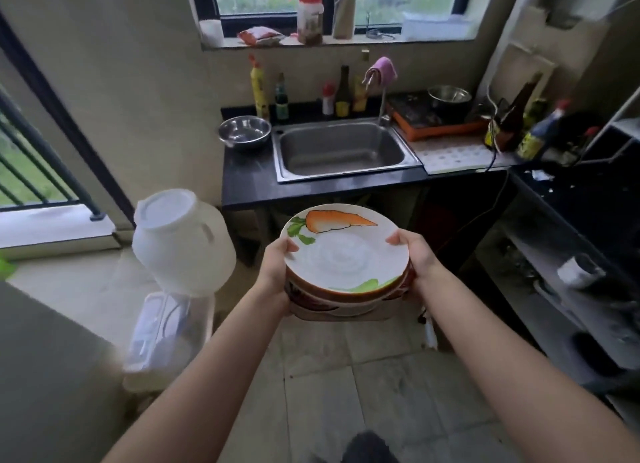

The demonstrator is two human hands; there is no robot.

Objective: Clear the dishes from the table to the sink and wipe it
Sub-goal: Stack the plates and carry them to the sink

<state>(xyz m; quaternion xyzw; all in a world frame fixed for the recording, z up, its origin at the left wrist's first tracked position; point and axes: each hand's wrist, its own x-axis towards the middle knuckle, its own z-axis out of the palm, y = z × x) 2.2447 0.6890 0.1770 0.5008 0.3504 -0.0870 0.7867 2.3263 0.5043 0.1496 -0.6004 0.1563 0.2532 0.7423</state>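
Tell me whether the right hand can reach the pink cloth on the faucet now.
Probably not: the right hand grips the plate stack with the left hand, and the pink cloth hangs far beyond the sink.

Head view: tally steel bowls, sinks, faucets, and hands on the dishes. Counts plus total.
Steel bowls: 2, one left of the sink, one on the stove
Sinks: 1
Faucets: 1, pink cloth draped over it
Hands: 2, left hand and right hand, both holding the dish stack
Total: 6
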